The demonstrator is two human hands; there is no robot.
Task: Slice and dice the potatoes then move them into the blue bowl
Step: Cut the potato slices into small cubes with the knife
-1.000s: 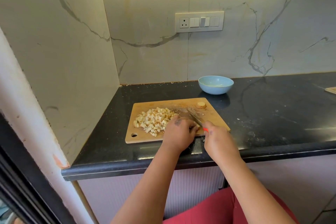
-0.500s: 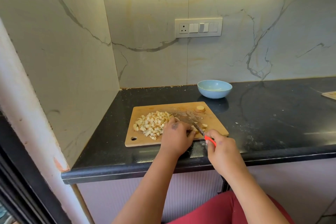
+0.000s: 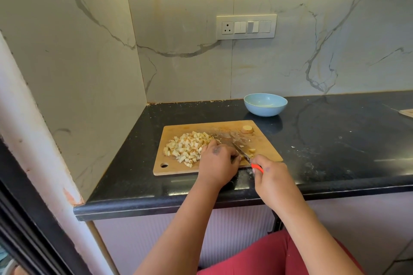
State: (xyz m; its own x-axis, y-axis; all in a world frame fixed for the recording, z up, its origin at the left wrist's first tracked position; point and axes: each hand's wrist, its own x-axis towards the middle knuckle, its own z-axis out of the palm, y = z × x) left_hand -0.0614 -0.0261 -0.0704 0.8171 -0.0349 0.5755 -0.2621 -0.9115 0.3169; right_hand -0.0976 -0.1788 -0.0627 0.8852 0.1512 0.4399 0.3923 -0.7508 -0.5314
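A wooden cutting board (image 3: 176,168) lies on the black counter. A heap of diced potato (image 3: 187,145) covers its left half. A round potato end piece (image 3: 247,129) sits at the board's far right corner, and a few loose cubes (image 3: 252,150) lie right of the blade. My right hand (image 3: 271,179) grips the orange-handled knife (image 3: 245,158), its blade angled over the board. My left hand (image 3: 218,163) is curled over a potato piece beside the blade; the piece is mostly hidden under the fingers. The empty blue bowl (image 3: 265,104) stands behind the board.
The black counter (image 3: 335,145) runs to the right, dusted with specks. A marble side wall (image 3: 78,73) closes the left. Another board's corner (image 3: 406,112) shows at the right edge. A switch panel (image 3: 245,27) is on the back wall.
The camera has tilted up a little, so the scene sits lower in view. Both hands stay at the board's front edge; the knife has shifted slightly, with a few more cut pieces to its right.
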